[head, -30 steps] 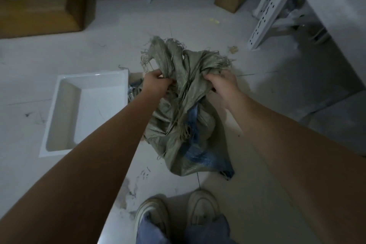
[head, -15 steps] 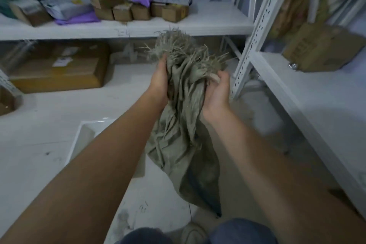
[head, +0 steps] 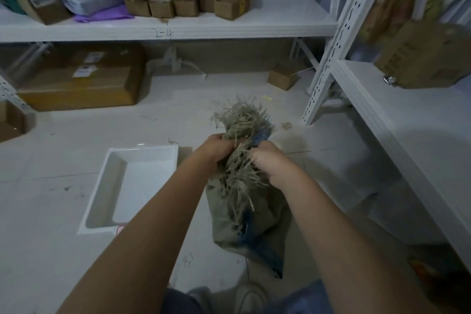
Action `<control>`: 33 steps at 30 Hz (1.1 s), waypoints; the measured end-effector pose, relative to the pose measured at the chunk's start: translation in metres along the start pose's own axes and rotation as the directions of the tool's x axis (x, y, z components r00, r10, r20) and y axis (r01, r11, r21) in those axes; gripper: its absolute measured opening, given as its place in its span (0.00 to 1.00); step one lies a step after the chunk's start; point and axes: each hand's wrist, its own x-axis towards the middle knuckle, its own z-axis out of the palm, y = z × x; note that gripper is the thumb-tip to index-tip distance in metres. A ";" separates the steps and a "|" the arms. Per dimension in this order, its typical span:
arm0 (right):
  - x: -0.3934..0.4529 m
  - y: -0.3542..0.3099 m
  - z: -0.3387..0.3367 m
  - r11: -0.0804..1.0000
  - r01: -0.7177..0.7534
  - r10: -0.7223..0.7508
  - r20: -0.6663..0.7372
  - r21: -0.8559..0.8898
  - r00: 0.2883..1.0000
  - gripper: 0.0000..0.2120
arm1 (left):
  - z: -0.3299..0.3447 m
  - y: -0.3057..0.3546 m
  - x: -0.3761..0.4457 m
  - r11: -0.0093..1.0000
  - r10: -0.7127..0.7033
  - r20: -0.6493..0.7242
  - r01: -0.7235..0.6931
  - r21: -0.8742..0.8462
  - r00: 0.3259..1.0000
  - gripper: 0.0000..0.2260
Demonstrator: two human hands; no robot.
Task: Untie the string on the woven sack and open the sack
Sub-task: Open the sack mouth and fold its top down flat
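Note:
A grey-green woven sack with a blue stripe hangs upright over the floor, its bottom near my shoes. Its frayed mouth sticks up in a bunched tuft above my fists. My left hand grips the neck from the left. My right hand grips it from the right, close against the other hand. Loose fibres hang down between the two hands. I cannot make out a string among the fraying.
A white rectangular tray lies on the floor to the left of the sack. White metal shelving stands close on the right and along the back, holding cardboard boxes. A large flat carton sits under the back shelf.
The sack has come down from chest height to lower over the floor. Both hands have closed in tighter on its neck, and my view has tipped down a little.

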 end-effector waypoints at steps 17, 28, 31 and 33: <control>0.006 -0.008 -0.006 0.995 -0.014 0.025 -0.108 0.103 0.994 0.38 | -0.018 -0.002 -0.007 0.981 0.078 0.013 -0.075 -0.181 0.997 0.25; -0.002 -0.024 -0.005 0.917 -0.065 0.060 0.026 0.394 0.998 0.39 | -0.028 0.005 -0.007 0.824 -0.103 -0.102 0.028 -0.566 0.990 0.14; -0.002 -0.021 -0.004 0.953 -0.117 0.086 0.122 0.279 0.989 0.33 | -0.024 0.010 -0.013 0.772 -0.092 -0.084 0.018 -0.635 0.992 0.16; -0.003 -0.021 -0.001 0.988 -0.034 0.006 0.181 0.149 0.984 0.30 | -0.021 0.012 -0.015 0.749 -0.077 -0.042 0.029 -0.662 0.996 0.19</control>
